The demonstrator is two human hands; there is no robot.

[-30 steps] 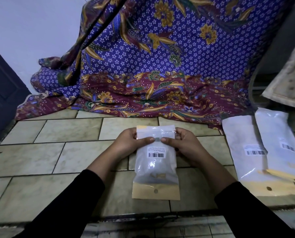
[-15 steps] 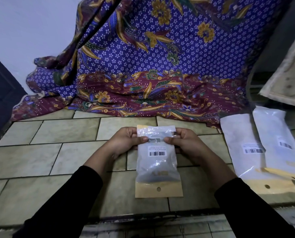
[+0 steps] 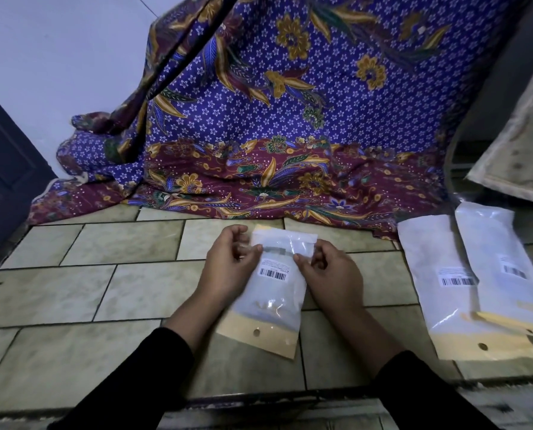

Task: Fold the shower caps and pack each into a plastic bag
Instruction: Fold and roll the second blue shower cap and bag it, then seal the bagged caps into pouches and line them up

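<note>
Head view: left hand (image 3: 228, 268) and right hand (image 3: 330, 274) each pinch the plastic bag (image 3: 274, 293) near its top, centre frame.

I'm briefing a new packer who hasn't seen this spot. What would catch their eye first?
The purple and maroon floral cloth draped across the back dominates. At centre, over the tiled floor, the left hand and right hand pinch the top of a barcoded plastic bag; two more filled bags lie overlapping at the right.
</note>
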